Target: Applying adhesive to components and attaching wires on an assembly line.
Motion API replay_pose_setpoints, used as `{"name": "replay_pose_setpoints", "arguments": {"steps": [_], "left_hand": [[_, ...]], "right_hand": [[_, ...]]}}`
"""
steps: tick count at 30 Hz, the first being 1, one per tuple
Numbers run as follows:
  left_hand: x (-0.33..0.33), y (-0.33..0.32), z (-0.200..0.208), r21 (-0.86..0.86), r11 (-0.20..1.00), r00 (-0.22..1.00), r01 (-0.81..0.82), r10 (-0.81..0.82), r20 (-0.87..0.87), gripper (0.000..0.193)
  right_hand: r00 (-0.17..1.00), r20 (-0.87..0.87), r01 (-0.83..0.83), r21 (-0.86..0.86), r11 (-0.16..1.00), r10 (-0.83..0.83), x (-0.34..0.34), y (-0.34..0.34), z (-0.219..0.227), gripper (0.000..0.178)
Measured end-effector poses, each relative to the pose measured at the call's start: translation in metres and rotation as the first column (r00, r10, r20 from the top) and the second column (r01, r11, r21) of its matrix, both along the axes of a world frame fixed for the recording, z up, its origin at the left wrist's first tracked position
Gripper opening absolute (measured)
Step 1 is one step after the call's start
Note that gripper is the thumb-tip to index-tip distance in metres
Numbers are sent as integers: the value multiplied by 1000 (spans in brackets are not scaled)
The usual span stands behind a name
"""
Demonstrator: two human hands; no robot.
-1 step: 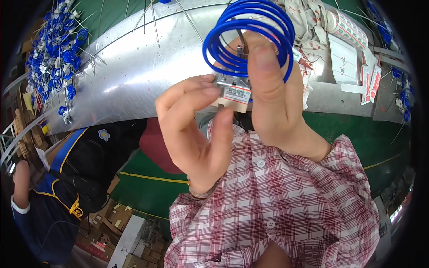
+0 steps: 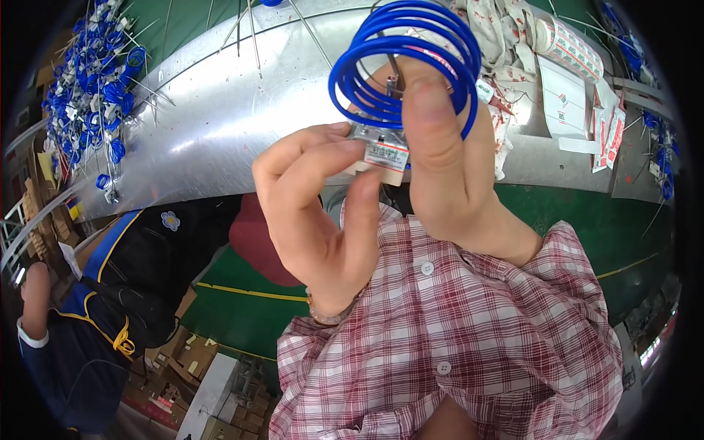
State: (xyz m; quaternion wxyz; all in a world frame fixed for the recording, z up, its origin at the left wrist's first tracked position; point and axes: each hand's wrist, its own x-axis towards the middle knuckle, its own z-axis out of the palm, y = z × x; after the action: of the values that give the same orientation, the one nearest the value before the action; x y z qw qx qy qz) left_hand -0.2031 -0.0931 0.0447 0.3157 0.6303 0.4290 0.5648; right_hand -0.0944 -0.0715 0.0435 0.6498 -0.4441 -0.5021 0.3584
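A coil of blue tubing or coated wire (image 2: 357,56) is held up in front of me, its several loops gathered in my right hand (image 2: 449,165). The right thumb lies along the near side and the other fingers are partly hidden behind the loops. Below the coil sits a small metal-and-white part (image 2: 386,155) with a printed label, apparently joined to the coil. My left hand (image 2: 312,209) is curled beside it, its fingertips gripping the part's left edge and the thumb at its lower corner. Thin metal wire ends (image 2: 394,73) show inside the loops.
A shiny metal bench (image 2: 220,139) stretches across the far side. Similar blue coils (image 2: 92,95) lie heaped at left, more coils (image 2: 664,158) at far right. A label roll (image 2: 576,50), white sheet (image 2: 565,99) and crumpled backing strips (image 2: 499,37) lie at right. Another person's dark sleeve (image 2: 70,367) shows lower left.
The blue coil and labelled part have shifted very slightly left with my hands. My grip looks the same.
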Motion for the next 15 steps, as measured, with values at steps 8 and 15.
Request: {"name": "replay_pose_setpoints", "arguments": {"steps": [8,15], "left_hand": [[2,3,13,50,996,953,-69,81,-291,19],[18,2,25,55,997,853,-55,76,-517,26]], "right_hand": [[993,87,71,69,995,-77,-2,-1,6,27],[991,103,88,-26,996,-85,10,-1,10,35]]}}
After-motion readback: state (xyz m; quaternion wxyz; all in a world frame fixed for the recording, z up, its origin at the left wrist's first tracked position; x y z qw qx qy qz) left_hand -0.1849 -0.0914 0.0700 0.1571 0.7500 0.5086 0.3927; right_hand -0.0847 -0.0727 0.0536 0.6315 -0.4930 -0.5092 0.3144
